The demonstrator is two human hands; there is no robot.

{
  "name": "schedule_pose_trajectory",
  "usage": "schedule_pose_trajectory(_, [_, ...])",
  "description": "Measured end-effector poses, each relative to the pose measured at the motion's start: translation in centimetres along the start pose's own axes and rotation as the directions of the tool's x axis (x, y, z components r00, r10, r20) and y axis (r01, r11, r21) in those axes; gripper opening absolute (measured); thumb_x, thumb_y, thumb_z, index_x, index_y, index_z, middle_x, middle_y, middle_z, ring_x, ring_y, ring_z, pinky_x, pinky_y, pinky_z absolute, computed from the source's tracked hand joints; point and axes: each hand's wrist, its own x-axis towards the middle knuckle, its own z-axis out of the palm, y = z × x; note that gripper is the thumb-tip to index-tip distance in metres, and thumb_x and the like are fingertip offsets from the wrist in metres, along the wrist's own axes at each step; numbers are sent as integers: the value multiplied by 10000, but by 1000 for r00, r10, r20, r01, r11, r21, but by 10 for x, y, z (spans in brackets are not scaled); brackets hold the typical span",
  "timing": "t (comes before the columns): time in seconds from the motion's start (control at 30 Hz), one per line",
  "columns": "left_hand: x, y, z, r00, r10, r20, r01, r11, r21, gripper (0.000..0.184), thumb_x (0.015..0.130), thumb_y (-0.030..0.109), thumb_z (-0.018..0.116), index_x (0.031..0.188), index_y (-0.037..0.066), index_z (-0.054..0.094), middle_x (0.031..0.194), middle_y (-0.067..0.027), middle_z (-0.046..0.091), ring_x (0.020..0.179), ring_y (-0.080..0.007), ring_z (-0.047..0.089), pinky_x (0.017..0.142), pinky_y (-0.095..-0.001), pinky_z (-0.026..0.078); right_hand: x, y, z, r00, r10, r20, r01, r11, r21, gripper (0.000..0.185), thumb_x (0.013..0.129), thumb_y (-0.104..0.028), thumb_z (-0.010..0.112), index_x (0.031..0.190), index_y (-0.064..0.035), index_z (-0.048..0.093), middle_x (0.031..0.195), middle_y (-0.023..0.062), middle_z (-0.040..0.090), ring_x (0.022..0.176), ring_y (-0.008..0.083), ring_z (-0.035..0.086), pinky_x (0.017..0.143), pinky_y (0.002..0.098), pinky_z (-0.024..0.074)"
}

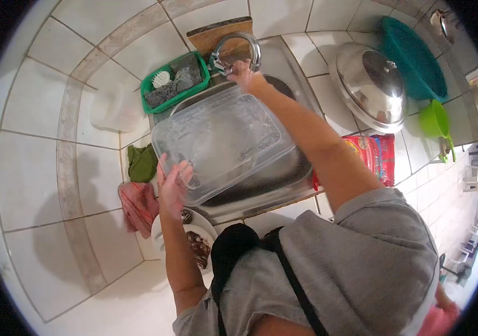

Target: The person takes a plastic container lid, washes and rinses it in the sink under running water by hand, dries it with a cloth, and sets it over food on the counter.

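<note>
My left hand (174, 182) grips the near left edge of a clear plastic container (216, 137), which is held tilted over the metal sink (298, 151). Some of my left fingers show through the clear wall, and whitish smears or drops mark its surface. At the back of the sink, my right hand (244, 75) is closed on the lower part of a chrome tap (257, 50). The tap's curved spout arches above that hand. Whether water is running, I cannot tell.
A green basket (191, 92) with scrubbers stands behind the sink. Green cloth (141, 163), pink cloth (138, 204) and dirty plates (163, 229) lie left. To the right are a large metal lid (356, 84), red packet (370, 157), teal basin (415, 61) and green dipper (434, 120).
</note>
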Motion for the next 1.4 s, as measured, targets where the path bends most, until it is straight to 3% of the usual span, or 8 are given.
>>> schedule_pose_trajectory(0.2, [5,-2,0,1000,-18,8,18,1000,-19,559,925,112,536,1421,168,287,1109,-151,577,924,-234,603,831,-361,495,-30,-6,-77,852,-50,521,-266,815,514,345,799,-380,658,836,-37,670,848,139,689,757,261,666,590,329,521])
schedule_pose_trajectory(0.4, [6,-4,-3,990,83,111,-77,995,-62,573,945,164,513,1449,164,239,1219,-158,500,1056,-233,536,925,-358,433,-74,10,-120,994,102,-39,-106,986,-130,439,832,-382,662,1011,14,599,939,152,669,710,218,658,630,331,529])
schedule_pose_trajectory(0.6, [39,-8,20,997,-4,73,-9,985,174,537,948,281,509,1427,148,305,1158,-179,561,1003,-268,579,888,-399,454,-115,3,-167,807,318,497,-587,521,619,409,917,-307,578,1202,-30,483,985,160,631,793,230,670,653,347,547])
schedule_pose_trajectory(0.67, [47,0,52,980,200,-1,-60,301,952,658,928,475,453,1442,106,272,1327,-257,452,1171,-347,500,982,-442,389,-126,2,-180,823,390,412,-557,418,717,350,942,-219,544,1223,-63,405,884,120,625,725,202,646,613,347,551])
schedule_pose_trajectory(0.77, [80,-32,85,863,503,40,-126,138,982,835,875,635,380,1457,58,220,1474,-284,217,1359,-387,266,1090,-501,221,-131,17,-194,893,328,309,-442,500,745,332,946,-202,536,1223,-68,410,842,114,633,681,203,643,575,336,541])
schedule_pose_trajectory(0.93, [80,-45,184,908,420,-4,-31,76,997,926,855,697,322,1475,33,142,1531,-234,25,1423,-369,-40,1076,-603,-71,-142,16,-214,869,385,311,-459,393,797,440,935,-162,527,1331,-86,348,837,158,637,658,235,651,564,368,548])
schedule_pose_trajectory(1.27, [41,-70,258,777,326,538,-565,-14,825,829,846,715,335,1478,189,224,1534,-165,146,1414,-393,69,1082,-627,23,-147,20,-225,842,343,416,-535,426,730,454,938,-191,540,1342,-91,359,778,137,640,608,220,641,537,345,551])
schedule_pose_trajectory(1.4, [50,-57,158,858,430,282,-213,-202,956,798,879,653,360,1481,155,195,1527,-210,121,1423,-353,58,1101,-592,35,-140,43,-220,821,385,422,-562,415,715,452,937,-197,545,1339,-98,367,753,125,630,587,209,632,515,332,543])
